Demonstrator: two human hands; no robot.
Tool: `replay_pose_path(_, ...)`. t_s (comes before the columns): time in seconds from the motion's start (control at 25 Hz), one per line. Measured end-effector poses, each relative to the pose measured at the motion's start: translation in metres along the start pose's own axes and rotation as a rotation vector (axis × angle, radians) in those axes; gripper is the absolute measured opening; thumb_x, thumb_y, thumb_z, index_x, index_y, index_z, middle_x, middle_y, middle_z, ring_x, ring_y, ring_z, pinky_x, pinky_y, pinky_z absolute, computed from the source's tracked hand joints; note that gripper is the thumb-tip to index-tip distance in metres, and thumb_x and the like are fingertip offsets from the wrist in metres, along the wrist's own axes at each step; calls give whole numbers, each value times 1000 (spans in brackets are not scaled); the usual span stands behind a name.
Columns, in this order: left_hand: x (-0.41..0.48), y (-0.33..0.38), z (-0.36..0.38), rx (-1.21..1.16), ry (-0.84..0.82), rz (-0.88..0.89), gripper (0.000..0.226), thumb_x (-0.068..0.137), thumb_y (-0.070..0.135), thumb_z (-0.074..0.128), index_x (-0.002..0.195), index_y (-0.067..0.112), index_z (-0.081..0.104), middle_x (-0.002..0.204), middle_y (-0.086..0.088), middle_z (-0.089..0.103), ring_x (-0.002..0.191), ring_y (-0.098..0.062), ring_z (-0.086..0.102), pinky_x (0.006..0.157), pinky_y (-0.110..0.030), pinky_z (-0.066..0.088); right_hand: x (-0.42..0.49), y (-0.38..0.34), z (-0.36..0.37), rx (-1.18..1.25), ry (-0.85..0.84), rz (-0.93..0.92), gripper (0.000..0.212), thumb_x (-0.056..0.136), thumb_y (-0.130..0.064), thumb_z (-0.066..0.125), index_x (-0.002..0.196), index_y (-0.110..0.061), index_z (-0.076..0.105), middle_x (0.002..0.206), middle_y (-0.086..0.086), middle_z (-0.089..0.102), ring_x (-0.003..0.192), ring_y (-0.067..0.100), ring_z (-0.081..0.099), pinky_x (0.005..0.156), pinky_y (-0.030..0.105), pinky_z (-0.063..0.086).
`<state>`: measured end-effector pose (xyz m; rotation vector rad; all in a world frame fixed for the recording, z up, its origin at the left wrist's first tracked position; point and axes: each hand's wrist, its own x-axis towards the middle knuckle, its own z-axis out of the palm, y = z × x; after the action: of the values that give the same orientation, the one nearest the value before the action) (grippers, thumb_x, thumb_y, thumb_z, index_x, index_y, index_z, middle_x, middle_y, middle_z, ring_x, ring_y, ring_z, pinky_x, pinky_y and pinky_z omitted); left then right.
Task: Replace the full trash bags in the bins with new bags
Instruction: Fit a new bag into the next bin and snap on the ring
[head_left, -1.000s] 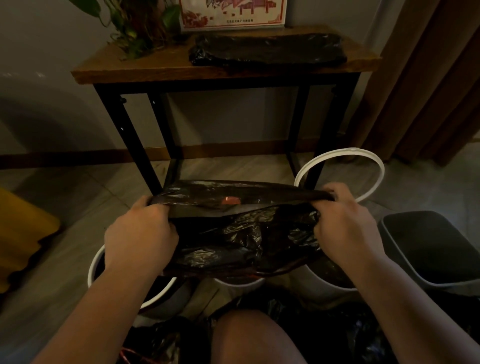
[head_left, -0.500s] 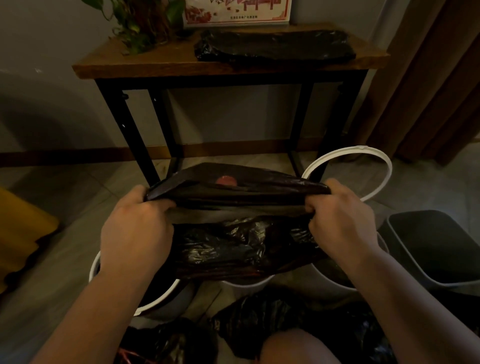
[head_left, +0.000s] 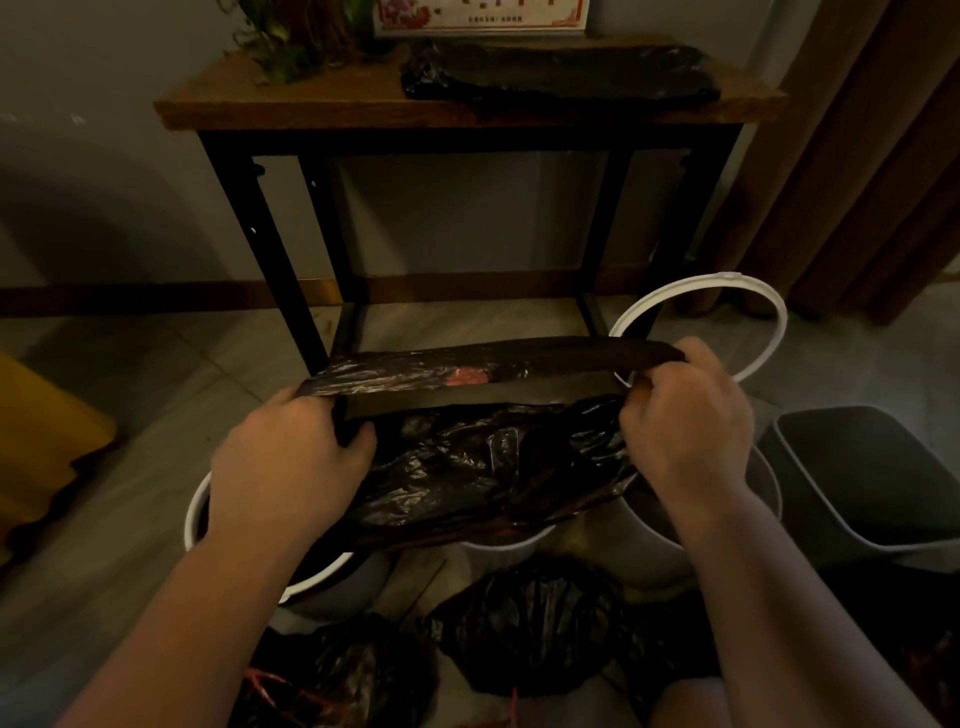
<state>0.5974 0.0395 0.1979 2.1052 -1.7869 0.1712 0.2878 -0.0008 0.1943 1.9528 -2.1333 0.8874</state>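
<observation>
A black trash bag (head_left: 483, 457) hangs stretched between my hands above the bins, its mouth pulled open. My left hand (head_left: 291, 467) grips the bag's left rim and my right hand (head_left: 685, 426) grips the right rim. Something small and red (head_left: 465, 375) shows through the bag's far wall. A white round bin (head_left: 195, 519) stands under my left arm, another (head_left: 654, 551) under my right wrist, and a third (head_left: 498, 545) is mostly hidden by the bag. Full, tied black bags (head_left: 524, 623) lie on the floor near my knees.
A wooden table with black legs (head_left: 270, 260) stands ahead, with folded black bags (head_left: 561, 73) and a plant (head_left: 296, 41) on top. A white ring (head_left: 769, 322) leans by the right table leg. A grey square bin (head_left: 872, 483) is at right, curtains behind it, a yellow object (head_left: 47, 441) at left.
Both hands have pulled the bag's rim wider apart and slightly up, so the mouth opens more. The view has shifted a little.
</observation>
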Motion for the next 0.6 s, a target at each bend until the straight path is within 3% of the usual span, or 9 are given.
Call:
replay_pose_path(0.12,-3,3,-6,43,31,-32,24,90,39,71,89,14,69,74,3,50,61,-24,51,52,-30,37,-13,6,6,189,-63,-22,24,91,-35,56,87,-16,71,110,0,54,66,0,46,59,16,33)
replay_pose_path(0.2,-3,3,-9,34,24,-33,22,90,32,71,87,11,68,72,-1,51,61,-29,56,53,-32,43,-22,6,10,338,-132,-30,17,91,-41,65,99,-26,69,109,-6,52,75,-5,48,65,13,35)
replay_pose_path(0.28,-4,0,-11,38,40,-9,13,88,21,71,90,9,70,76,-6,57,64,-35,60,55,-35,47,-24,8,15,308,-170,-32,11,91,-31,74,101,-27,70,109,-8,51,77,-6,47,69,10,33)
replay_pose_path(0.32,-4,-1,-11,39,47,8,10,87,15,70,94,9,72,83,-10,62,68,-37,62,57,-37,50,-23,10,15,266,-157,-32,5,91,-22,74,95,-24,72,107,-7,51,75,-3,48,68,11,33)
replay_pose_path(0.4,-6,-1,-10,20,10,45,21,83,5,68,97,18,77,101,-12,68,79,-38,65,63,-39,53,-22,12,15,186,-150,-26,15,88,-8,70,84,-22,75,105,-4,53,73,8,50,65,19,39)
replay_pose_path(0.52,-9,-4,-8,49,-84,103,29,81,6,67,83,33,75,111,-5,63,82,-30,61,65,-34,48,-23,14,16,52,-270,12,15,90,-14,70,95,-25,80,124,5,59,88,26,62,73,34,53)
replay_pose_path(0.6,-10,-8,-5,109,-135,91,27,84,11,69,99,31,78,121,-5,56,84,-29,62,65,-34,49,-24,14,18,43,-357,28,15,94,-25,73,107,-27,79,129,5,58,97,27,64,77,34,52)
